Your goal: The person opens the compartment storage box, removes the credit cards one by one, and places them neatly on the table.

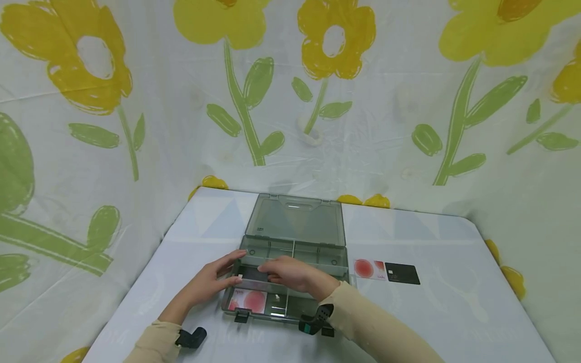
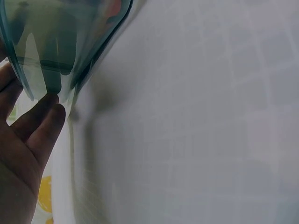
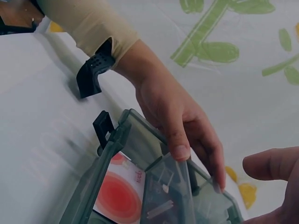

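A translucent grey-green compartment box (image 1: 227, 304) sits on the table with its lid (image 1: 297, 222) folded back. In its middle row lies a black card (image 1: 253, 273); a white card with a red circle (image 1: 248, 300) is in the front row. My left hand (image 1: 210, 282) rests at the box's left side, thumb at a divider and fingertips along the rim, as the right wrist view shows. Over the middle row is my right hand (image 1: 290, 275), fingertips down by the black card. Its thumb (image 3: 268, 164) stands apart from the finger below, with no card visible between them.
Right of the box, another red-circle card (image 1: 368, 269) and a black card (image 1: 402, 274) lie side by side on the white table (image 1: 436, 312). Black latches (image 1: 242, 316) stick out at the box's front. A flower-patterned curtain (image 1: 372, 121) encloses the table's back and sides.
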A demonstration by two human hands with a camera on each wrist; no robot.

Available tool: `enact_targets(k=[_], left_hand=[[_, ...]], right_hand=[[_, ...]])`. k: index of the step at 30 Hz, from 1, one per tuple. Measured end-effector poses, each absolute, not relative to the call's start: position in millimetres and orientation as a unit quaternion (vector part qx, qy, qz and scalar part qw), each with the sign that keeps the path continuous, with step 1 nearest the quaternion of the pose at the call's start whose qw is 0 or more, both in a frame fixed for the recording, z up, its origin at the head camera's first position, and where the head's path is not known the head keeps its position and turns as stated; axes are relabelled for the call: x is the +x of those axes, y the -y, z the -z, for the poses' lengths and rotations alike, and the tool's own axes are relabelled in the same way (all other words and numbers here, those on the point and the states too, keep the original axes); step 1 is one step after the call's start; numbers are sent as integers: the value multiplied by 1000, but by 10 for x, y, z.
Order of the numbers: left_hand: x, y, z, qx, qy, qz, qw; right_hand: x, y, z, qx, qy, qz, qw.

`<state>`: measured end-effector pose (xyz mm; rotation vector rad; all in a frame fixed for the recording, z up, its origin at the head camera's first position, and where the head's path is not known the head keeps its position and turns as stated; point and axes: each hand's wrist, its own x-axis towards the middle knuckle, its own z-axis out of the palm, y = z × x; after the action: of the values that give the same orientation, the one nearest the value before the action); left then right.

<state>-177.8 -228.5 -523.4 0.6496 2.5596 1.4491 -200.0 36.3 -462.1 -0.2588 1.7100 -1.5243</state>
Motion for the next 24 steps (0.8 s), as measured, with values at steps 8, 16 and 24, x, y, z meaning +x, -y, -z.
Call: enact_targets(k=[8,16,24], left_hand=[[-1781,2289,5247,217,-846,-482,64],[-1786,2296,5267,214,-847,-482,64],[-1796,2296,5267,215,-848,-480,61]], right_hand=[[-1976,-383,4628,-109,-680,607,396],[-1948,-428,4655,-112,-669,625,386],[-1931,-482,4658,-138,-676,627,362]])
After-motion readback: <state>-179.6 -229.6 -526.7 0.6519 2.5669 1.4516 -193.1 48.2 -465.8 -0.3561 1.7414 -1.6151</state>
